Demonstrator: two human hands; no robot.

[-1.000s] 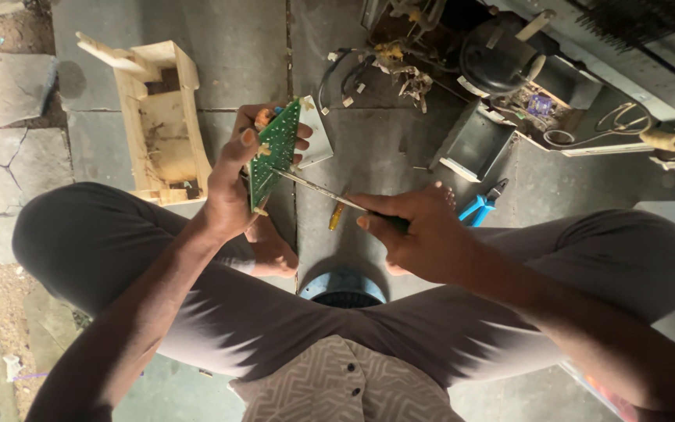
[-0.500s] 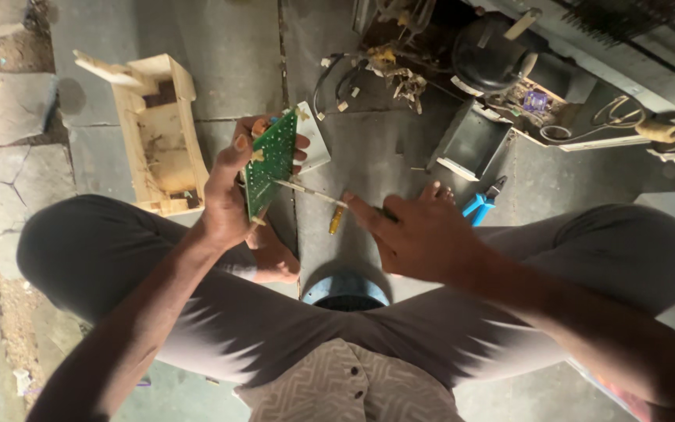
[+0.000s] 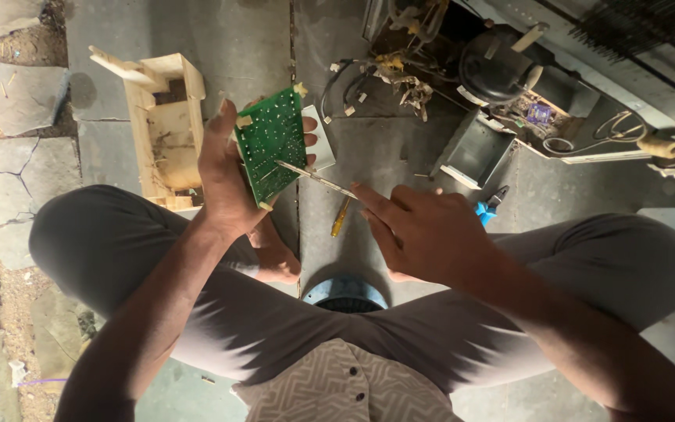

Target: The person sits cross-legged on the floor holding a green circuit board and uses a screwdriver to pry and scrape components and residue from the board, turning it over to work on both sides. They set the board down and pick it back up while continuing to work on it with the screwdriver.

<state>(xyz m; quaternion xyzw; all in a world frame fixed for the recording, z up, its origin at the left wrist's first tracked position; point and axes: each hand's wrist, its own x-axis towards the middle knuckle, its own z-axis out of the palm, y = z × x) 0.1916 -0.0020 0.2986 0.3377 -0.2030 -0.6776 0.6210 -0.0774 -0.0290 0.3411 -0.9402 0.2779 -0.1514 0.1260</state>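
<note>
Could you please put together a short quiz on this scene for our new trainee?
1. True or false: the left hand holds the green circuit board.
2. Where does the tip of the thin metal tool in the right hand rest? A) on the wooden box B) on the circuit board C) on the blue-handled pliers
3. Fill in: a small tool with a yellow handle lies on the ____ below the board.

Key: 1 true; 2 B; 3 floor.
</note>
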